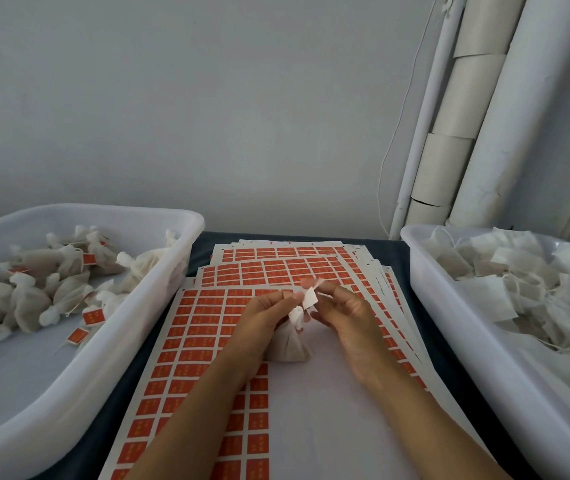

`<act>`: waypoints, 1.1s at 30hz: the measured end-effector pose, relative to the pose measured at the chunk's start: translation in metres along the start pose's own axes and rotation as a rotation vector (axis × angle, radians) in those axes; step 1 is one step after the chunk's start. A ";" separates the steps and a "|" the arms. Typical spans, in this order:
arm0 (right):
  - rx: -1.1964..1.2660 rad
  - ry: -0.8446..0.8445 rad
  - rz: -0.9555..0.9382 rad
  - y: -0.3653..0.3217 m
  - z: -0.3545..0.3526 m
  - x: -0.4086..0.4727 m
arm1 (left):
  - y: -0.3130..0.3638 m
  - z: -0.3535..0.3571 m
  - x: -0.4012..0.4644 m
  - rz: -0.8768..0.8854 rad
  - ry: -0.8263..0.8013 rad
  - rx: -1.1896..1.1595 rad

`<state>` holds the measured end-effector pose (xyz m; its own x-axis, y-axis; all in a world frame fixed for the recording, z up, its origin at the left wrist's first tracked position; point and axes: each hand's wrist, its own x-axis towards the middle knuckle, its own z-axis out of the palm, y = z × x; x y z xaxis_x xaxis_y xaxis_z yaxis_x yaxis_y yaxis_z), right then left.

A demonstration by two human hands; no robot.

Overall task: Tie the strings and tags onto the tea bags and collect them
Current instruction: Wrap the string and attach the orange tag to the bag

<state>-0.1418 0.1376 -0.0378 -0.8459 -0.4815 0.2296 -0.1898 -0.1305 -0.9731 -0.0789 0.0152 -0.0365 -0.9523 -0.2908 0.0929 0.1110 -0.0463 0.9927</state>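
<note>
At the middle of the bench, above the sticker sheets [207, 327], both hands are brought together on one tea bag [288, 344]. The left hand [263, 317] pinches the gathered neck of the bag; the right hand [342, 317] pinches the white tag [309, 298] and a blurred bit of string at the fingertips. The bag hangs upright between the hands, long axis vertical, belly down and touching or just above the top sheet; which one cannot be told. Judged step: tying in progress, knot not yet confirmed.

The collecting tub [159, 306] at the bench's left edge holds finished bags with orange tags, so the tied bag lies nearer the left hand for the drop; the move would run leftward over the tub's rim. The supply tub [450, 306] at the right edge is piled with flat untied bags and loose strings, nearer the right hand.

The bench is covered in dark cloth [394, 247]. Behind it a plain grey wall [207, 98] is seen, with white wrapped pipes [484, 116] and a thin cable in the right corner.
</note>
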 end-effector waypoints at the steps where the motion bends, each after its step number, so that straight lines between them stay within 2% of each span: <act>1: -0.052 -0.004 -0.028 -0.001 0.000 0.000 | 0.000 0.000 0.000 -0.002 0.009 0.003; 6: -0.332 0.066 -0.271 -0.008 -0.010 0.000 | -0.001 0.001 0.000 -0.037 0.050 0.023; 10: -0.469 0.039 -0.440 -0.012 -0.016 -0.002 | -0.001 0.002 0.001 -0.033 0.053 0.020; 15: -0.422 -0.017 -0.414 -0.011 -0.019 -0.001 | -0.001 0.004 0.000 -0.034 0.059 -0.001; 21: -0.283 -0.059 -0.242 -0.004 -0.022 0.003 | -0.001 0.003 0.002 -0.011 0.069 -0.015; 28: -0.149 -0.023 -0.146 -0.003 -0.017 0.001 | -0.005 0.003 0.003 0.098 0.028 0.040; 33: -0.187 0.005 -0.132 -0.003 -0.015 0.000 | -0.008 0.003 0.004 0.131 0.000 0.082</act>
<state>-0.1491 0.1511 -0.0353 -0.8100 -0.4666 0.3553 -0.3873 -0.0292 -0.9215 -0.0849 0.0171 -0.0441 -0.9311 -0.2889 0.2225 0.2113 0.0701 0.9749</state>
